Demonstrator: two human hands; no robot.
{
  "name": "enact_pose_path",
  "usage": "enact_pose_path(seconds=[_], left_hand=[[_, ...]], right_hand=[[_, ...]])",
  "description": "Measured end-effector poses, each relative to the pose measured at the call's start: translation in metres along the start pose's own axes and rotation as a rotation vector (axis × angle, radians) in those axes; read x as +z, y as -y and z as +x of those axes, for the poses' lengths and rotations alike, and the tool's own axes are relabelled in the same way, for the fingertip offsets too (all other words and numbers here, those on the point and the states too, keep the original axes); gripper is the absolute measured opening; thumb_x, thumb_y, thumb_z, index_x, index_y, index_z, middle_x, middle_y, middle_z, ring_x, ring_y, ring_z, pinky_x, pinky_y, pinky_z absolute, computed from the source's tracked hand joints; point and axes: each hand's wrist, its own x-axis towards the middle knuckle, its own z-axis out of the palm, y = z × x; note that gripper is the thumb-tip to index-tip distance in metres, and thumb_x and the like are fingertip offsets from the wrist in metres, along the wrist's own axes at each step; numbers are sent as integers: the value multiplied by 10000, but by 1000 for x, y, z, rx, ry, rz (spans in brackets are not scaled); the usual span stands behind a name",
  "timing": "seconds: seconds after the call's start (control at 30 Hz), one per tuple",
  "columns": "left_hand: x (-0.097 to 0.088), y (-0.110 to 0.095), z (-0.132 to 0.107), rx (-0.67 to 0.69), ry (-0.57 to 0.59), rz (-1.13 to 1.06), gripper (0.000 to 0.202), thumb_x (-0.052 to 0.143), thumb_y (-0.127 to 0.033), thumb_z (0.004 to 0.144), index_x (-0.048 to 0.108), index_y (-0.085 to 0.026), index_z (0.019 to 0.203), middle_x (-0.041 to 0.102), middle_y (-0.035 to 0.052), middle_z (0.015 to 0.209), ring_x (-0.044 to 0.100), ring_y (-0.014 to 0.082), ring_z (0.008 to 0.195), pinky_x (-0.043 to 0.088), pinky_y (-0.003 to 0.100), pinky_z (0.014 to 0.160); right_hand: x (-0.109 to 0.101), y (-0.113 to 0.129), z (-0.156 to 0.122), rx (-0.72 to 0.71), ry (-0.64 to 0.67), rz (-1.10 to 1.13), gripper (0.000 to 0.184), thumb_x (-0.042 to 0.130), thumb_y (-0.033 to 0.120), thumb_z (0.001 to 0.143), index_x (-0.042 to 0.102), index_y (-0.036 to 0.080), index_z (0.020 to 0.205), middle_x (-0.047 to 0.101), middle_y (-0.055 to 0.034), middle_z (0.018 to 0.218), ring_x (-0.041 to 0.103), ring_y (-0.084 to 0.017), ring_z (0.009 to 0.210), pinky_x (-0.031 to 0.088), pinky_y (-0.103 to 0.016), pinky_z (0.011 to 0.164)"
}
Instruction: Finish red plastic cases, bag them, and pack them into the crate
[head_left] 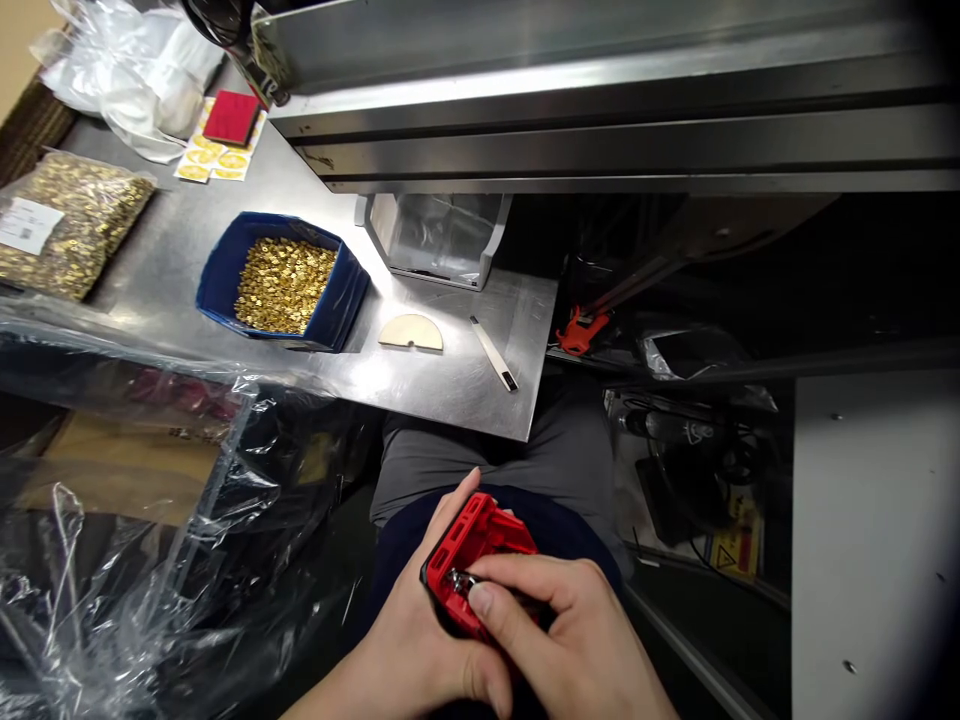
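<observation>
Low over my lap, my left hand (424, 625) is wrapped round a red plastic housing (487, 530) with a black edge and slots along one side. My right hand (559, 620) reaches into the hollow of the housing, thumb and forefinger pinched on a small shiny metal part (457, 580). Most of that part is hidden by the fingers, so its kind does not show. On the metal table ahead lie a pale half-round plate (411, 332) with a small notch and a slim white tool (493, 355) with dark ends.
A blue bin (349, 295) of small brass pieces (285, 285) stands on the metal table (420, 390). Left of it lies a clear bag of brass pieces (75, 220). A grey-rimmed clear bin (442, 240) sits under the metal beam (600, 140). Plastic sheeting (90, 600) covers boxes at left.
</observation>
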Motion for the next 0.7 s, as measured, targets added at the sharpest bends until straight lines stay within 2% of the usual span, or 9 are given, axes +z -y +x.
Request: enact_pose_path(seconds=[0.13, 0.3, 0.43, 0.5, 0.57, 0.7], left_hand=[[0, 3, 2, 15, -9, -7, 1351, 1020, -228, 519, 216, -430, 1585, 641, 58, 1244, 685, 275, 1013, 544, 403, 952], [-2, 4, 3, -9, -1, -35, 1361, 1018, -377, 513, 193, -402, 1595, 660, 74, 1218, 678, 273, 1007, 526, 435, 970], [1, -2, 4, -18, -13, -65, 1342, 997, -470, 517, 202, -387, 1595, 635, 82, 1286, 638, 331, 1154, 448, 471, 1070], [2, -5, 4, -20, -37, -57, 1344, 1000, -481, 506, 215, -361, 1590, 600, 110, 1356, 589, 349, 1255, 407, 464, 1120], [2, -6, 5, 2, -54, -55, 1321, 997, -516, 494, 245, -340, 1566, 569, 133, 1394, 575, 356, 1278, 414, 452, 1114], [-4, -8, 5, 49, -50, -124, 1064, 919, -556, 645, 324, -321, 1496, 546, 158, 1435, 601, 372, 1244, 463, 470, 1042]], right_hand=[[0, 1, 1, -54, -20, 4, 281, 602, 351, 937, 821, 232, 805, 775, 5, 718, 690, -169, 641, 533, -223, 599], [1, -6, 1, -29, -69, -4, 309, 603, 411, 943, 817, 239, 802, 785, 3, 736, 719, -184, 678, 562, -237, 624], [-10, -16, -6, 47, -169, 55, 265, 649, 484, 925, 815, 283, 971, 814, -2, 884, 764, -200, 805, 605, -250, 730], [-20, -19, -7, 49, -235, 91, 298, 663, 511, 918, 787, 288, 1070, 812, -13, 965, 769, -193, 853, 611, -246, 767], [-31, -23, 0, 14, -342, 75, 325, 663, 519, 920, 755, 276, 1116, 801, -27, 1022, 766, -185, 889, 608, -241, 794], [-44, -40, 45, -124, -578, -180, 302, 602, 467, 971, 674, 253, 1170, 769, -38, 1061, 744, -159, 904, 591, -229, 782]])
